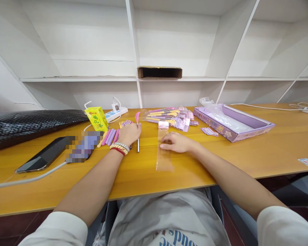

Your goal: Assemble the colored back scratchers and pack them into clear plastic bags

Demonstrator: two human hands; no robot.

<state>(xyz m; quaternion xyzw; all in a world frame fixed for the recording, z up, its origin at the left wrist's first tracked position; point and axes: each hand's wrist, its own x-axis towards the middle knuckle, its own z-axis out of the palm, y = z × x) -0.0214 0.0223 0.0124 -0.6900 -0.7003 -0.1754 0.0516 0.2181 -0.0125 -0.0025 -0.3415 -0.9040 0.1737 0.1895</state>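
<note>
My left hand (129, 134) is closed around a back scratcher with a pink claw-shaped head (137, 117) and a thin metal rod (138, 145). Under and behind that hand lie more claw heads, yellow and purple (125, 123), partly covered by it. A clear plastic bag (164, 160) with a white-and-pink header (163, 125) lies flat on the table before me. Over its right edge rests my right hand (177, 141), fingers loosely curved and thumb apart from them. Several pink, purple and yellow handles (110, 136) lie left of my left hand.
Bagged back scratchers (169, 116) are piled behind the clear bag. Right of them stands an open purple box (236, 123) with plastic inside; small packets (209, 132) lie nearby. A yellow drink carton (97, 119), power strip (116, 113), phone (45, 153) and black bag (36, 124) occupy the left.
</note>
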